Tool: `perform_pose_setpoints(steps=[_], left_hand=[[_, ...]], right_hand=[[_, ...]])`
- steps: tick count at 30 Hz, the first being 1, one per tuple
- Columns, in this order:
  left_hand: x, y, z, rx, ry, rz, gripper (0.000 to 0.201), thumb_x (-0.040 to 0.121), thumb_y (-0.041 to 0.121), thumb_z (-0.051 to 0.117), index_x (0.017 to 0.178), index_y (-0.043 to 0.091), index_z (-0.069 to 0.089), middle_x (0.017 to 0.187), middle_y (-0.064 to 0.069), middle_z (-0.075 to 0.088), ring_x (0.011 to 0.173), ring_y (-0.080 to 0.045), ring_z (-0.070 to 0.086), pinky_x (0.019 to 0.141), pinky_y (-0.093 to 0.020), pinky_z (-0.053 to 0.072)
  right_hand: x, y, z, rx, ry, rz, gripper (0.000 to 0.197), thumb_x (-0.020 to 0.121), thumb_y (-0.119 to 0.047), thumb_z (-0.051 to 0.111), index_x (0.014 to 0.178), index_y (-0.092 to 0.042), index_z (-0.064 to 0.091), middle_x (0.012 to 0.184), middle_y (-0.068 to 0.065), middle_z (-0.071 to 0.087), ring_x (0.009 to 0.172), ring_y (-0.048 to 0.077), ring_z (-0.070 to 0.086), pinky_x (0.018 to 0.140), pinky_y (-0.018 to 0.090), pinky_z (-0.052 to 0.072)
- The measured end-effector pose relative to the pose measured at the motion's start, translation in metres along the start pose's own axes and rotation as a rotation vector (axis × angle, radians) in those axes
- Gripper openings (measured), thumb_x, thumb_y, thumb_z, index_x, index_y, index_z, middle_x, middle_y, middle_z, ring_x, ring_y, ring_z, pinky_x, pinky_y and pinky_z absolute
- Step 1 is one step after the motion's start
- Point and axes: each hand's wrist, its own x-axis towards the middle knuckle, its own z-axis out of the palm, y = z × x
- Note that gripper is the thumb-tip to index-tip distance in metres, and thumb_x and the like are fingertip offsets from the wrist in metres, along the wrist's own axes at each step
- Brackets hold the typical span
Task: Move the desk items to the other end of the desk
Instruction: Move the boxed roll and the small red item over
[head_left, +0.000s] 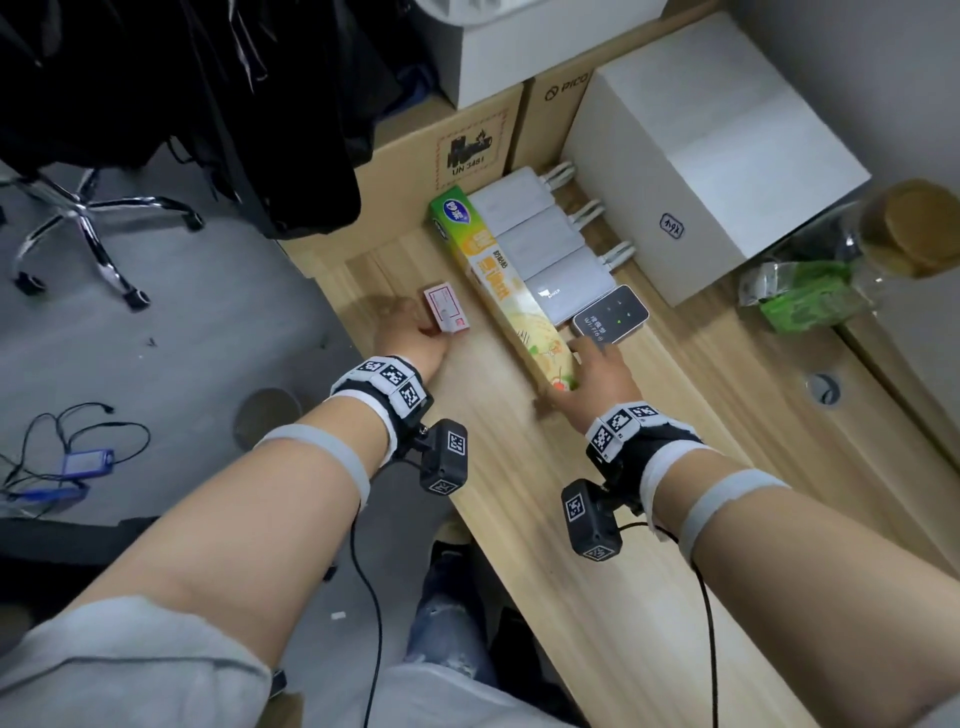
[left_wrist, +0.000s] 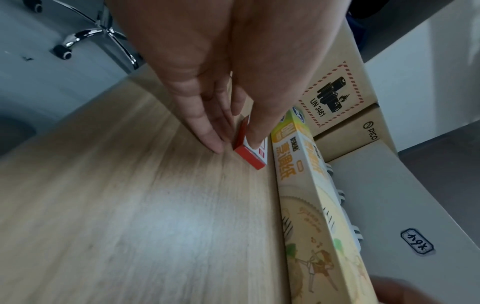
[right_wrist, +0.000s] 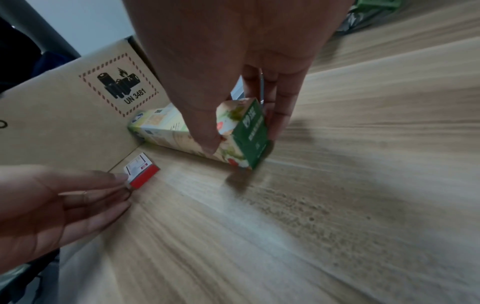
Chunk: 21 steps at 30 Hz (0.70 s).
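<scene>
Table (head_left: 597, 519): left hand (head_left: 410, 338) pinches small red box (head_left: 447, 307); right hand (head_left: 597, 379) grips end of long carton (head_left: 506, 286).

Glass jar (head_left: 914, 228) (far right) blurred, cut by the edge

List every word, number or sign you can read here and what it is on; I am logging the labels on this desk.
"UN 3481", with a battery-and-flame sign: brown carton.
"PICO": second carton.
"WiFi": small grey device, faint.
Handwritten mark in a drawn frame: white box, not legible.
Large yellow characters: long wrap box, unreadable to me.
Small print: red and white box, too small.
</scene>
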Motion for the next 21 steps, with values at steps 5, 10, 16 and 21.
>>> perform_pose_setpoints(steps=[5, 10, 16, 21], left_hand=[[-0.025, 0.006, 0.003, -0.037, -0.009, -0.028, 0.049, 0.075, 0.036, 0.074, 0.117, 0.016, 0.059, 0.106, -0.002, 0.071, 0.096, -0.024, 0.068, 0.092, -0.038, 0.054], [-0.068, 0.034, 0.031, -0.110, -0.122, 0.008, 0.006, 0.081, 0.023, 0.064, 0.085, 0.020, 0.061, 0.100, -0.014, 0.072, 0.097, -0.034, 0.069, 0.089, -0.047, 0.057], [-0.174, 0.079, 0.101, -0.061, -0.353, 0.142, 0.021, 0.090, 0.013, 0.054, 0.070, 0.016, 0.058, 0.075, -0.006, 0.065, 0.063, -0.019, 0.060, 0.065, -0.030, 0.049], [-0.303, 0.108, 0.195, -0.066, -0.558, 0.257, 0.012, 0.095, 0.015, 0.053, 0.085, 0.014, 0.059, 0.091, -0.011, 0.066, 0.067, -0.017, 0.061, 0.065, -0.030, 0.050]], right_hand=[[-0.016, 0.002, -0.014, 0.064, -0.013, 0.055, 0.074, 0.076, -0.050, 0.072, 0.138, -0.025, 0.040, 0.131, 0.008, 0.046, 0.110, 0.028, 0.058, 0.092, 0.038, 0.049], [-0.056, 0.031, -0.044, 0.180, 0.039, 0.113, 0.070, 0.079, -0.049, 0.072, 0.136, -0.023, 0.041, 0.129, 0.011, 0.049, 0.103, 0.026, 0.061, 0.088, 0.035, 0.050], [-0.155, 0.125, -0.085, 0.366, 0.100, 0.289, 0.059, 0.081, -0.051, 0.071, 0.129, -0.021, 0.054, 0.121, 0.007, 0.061, 0.102, 0.025, 0.065, 0.087, 0.035, 0.052], [-0.282, 0.242, -0.100, 0.558, 0.194, 0.429, 0.042, 0.081, -0.046, 0.071, 0.114, -0.023, 0.061, 0.111, 0.006, 0.067, 0.094, 0.028, 0.069, 0.088, 0.046, 0.057]])
